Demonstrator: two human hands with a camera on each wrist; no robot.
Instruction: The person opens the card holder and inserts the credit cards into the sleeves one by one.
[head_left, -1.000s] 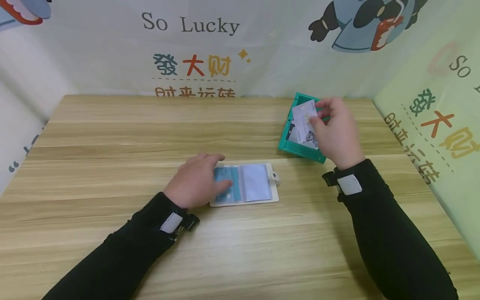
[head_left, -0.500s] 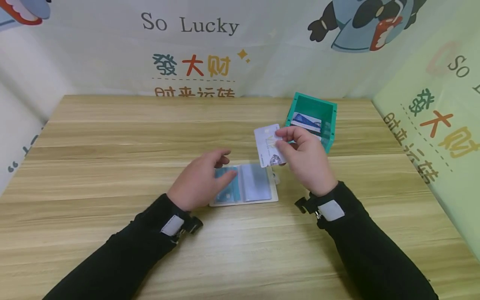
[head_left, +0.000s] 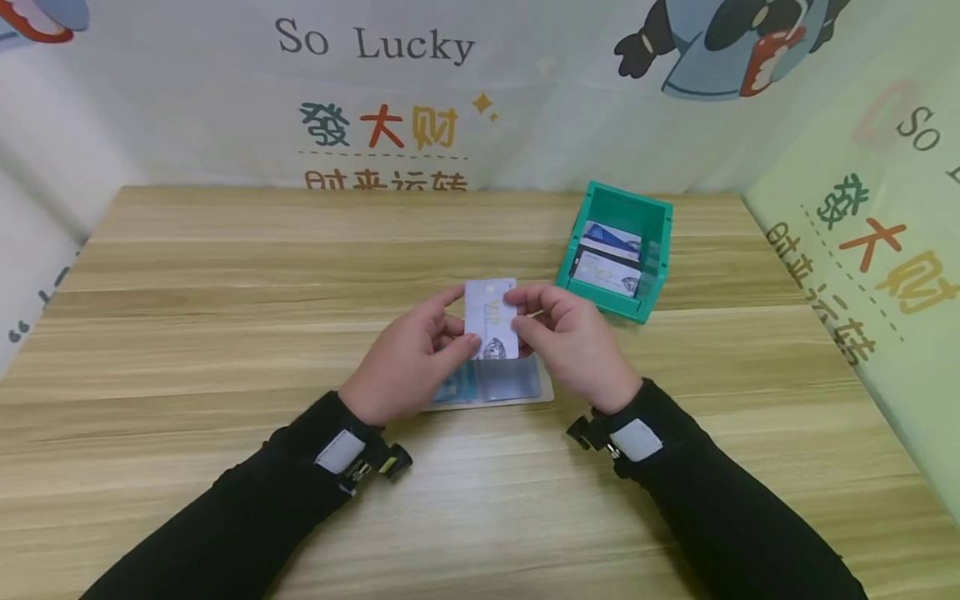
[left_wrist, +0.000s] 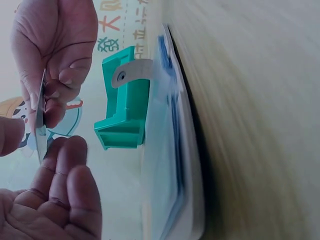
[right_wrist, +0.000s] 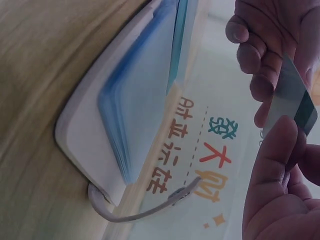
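Observation:
My right hand (head_left: 581, 346) pinches a pale VIP card (head_left: 491, 321) upright between thumb and fingers, above the card holder (head_left: 513, 383). From the other side my left hand (head_left: 401, 358) comes round the card's left edge. Its fingertips meet the edge, while the left wrist view shows a gap between its thumb (left_wrist: 11, 135) and the card. The holder lies opened on the table with clear sleeves and a blue card in the left one; both hands and the VIP card hide its upper part. A snap strap (right_wrist: 145, 215) sticks out from its right side.
A green bin (head_left: 615, 250) stands behind and right of the holder, with several cards (head_left: 609, 272) inside. The wooden table (head_left: 262, 250) ends at a printed backdrop (head_left: 540, 142) behind and at the right.
My right hand has lifted the VIP card out of the green bin and brought it left, over the holder. The left hand has risen slightly off the holder to the card's edge.

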